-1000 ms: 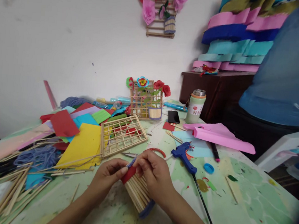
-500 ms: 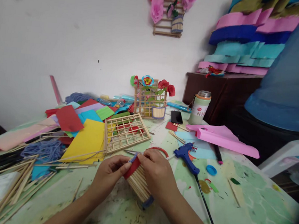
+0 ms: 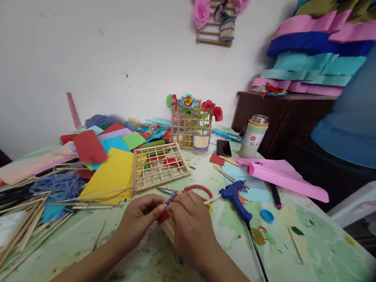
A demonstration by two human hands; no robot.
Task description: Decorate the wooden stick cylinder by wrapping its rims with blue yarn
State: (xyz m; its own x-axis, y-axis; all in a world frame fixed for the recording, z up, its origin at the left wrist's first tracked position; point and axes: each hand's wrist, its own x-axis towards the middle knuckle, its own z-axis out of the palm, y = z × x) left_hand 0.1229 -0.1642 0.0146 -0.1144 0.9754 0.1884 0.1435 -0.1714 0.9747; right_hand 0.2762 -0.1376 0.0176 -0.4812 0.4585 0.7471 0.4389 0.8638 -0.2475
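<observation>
My left hand (image 3: 140, 218) pinches the upper left edge of a small wooden-stick panel (image 3: 168, 229), which has a blue yarn border and a red strip (image 3: 163, 218) near the top. My right hand (image 3: 191, 229) closes over the panel's top and right side, its fingertips pressed near the yarn edge beside the left thumb. Much of the panel is hidden behind the right hand. Just beyond the hands lie red-handled scissors (image 3: 200, 187). A blue glue gun (image 3: 237, 200) rests to the right, its black cord running toward the front edge.
A stick lattice (image 3: 159, 169) lies behind the hands; another with paper flowers (image 3: 191, 119) stands against the wall. Coloured paper (image 3: 109, 178), blue yarn (image 3: 57, 186) and loose sticks fill the left. A phone (image 3: 224, 147), bottle (image 3: 254, 136) and pink paper (image 3: 286, 178) sit at right.
My right hand has shifted over the panel, covering more of its sticks and lower end. The red scissor handles show more. The whole view has moved slightly.
</observation>
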